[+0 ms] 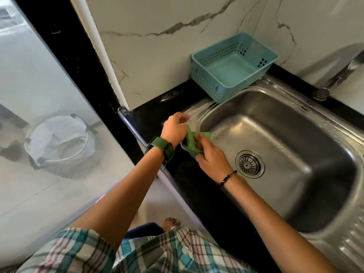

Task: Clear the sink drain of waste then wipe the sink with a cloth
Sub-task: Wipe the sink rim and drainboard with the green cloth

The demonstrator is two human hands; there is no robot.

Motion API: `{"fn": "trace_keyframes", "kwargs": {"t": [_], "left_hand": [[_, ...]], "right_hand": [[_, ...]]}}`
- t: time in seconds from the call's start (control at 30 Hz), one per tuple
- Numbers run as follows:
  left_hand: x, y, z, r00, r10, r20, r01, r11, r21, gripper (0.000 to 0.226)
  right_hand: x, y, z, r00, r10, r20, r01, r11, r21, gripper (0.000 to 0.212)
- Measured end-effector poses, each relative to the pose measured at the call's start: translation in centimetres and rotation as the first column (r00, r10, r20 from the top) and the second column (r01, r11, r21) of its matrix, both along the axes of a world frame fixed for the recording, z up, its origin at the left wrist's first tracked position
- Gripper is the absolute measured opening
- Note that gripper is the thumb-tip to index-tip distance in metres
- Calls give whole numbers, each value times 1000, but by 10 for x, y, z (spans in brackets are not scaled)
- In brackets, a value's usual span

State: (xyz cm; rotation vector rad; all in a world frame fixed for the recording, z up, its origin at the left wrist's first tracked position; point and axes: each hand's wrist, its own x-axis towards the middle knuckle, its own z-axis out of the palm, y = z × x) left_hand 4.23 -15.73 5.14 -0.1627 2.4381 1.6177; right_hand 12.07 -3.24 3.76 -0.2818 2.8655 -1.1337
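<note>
A small green cloth (190, 141) is held between both hands over the left rim of the steel sink (295, 123). My left hand (174, 129), with a green watch on its wrist, grips the cloth's upper end. Below it, my right hand (211, 156) holds the cloth's lower part, fingers curled around it. The round drain strainer (249, 164) sits in the sink floor just right of my right wrist, and no waste shows on it. The basin looks wet and bare.
A teal plastic basket (232, 66) stands empty at the sink's back left corner. The tap (338, 75) reaches in from the right. Black countertop (149, 117) borders the sink, with a marble wall behind. A lined bin (59, 140) shows behind the glass at left.
</note>
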Motion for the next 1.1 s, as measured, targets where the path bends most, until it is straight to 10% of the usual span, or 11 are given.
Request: {"fn": "trace_keyframes", "kwargs": {"t": [0.43, 0.77, 1.1], "left_hand": [[30, -11, -13, 959, -70, -275, 77, 997, 15, 36], [31, -10, -9, 953, -34, -301, 83, 985, 150, 80], [22, -7, -13, 946, -115, -302, 117, 993, -13, 48]], "right_hand": [[13, 40, -2, 896, 332, 295, -396, 897, 194, 61], [-78, -24, -24, 976, 117, 183, -186, 883, 430, 63], [-37, -24, -13, 981, 84, 175, -149, 903, 403, 55]]}}
